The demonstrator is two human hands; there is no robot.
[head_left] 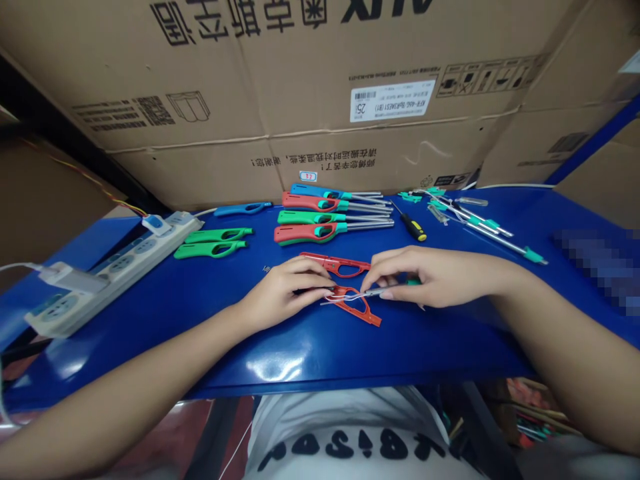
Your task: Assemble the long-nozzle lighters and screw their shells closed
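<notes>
Orange-red plastic was what we were busy with: one lighter shell half (367,313) lay slantwise on the blue table (300,367) right in front of us, its handle end hidden under our left hand (285,293). Those left fingers were closed on that end, though we honestly couldn't tell if they were pinching the thin white wires (345,298) too. Our right hand (425,275) gripped a slim grey piece (374,292) between thumb and fingertips, over the shell, with most of it covered, so don't ask us what it was exactly. Some teal bit (414,282) poked out behind the thumb, mostly blocked. A second red half (350,268) sat just beyond, partly tucked behind our fingers. Farther back we had four lighters with metal rods (330,217) in a stack of rows, a yellow-and-black screwdriver (414,229) beside them, and two green shell pieces (213,249) off to the left. Rods with teal ends (493,227) overlapped in a messy pile at the back right, tough to count, and a pixelated patch (600,267) masked whatever was at the right edge.
</notes>
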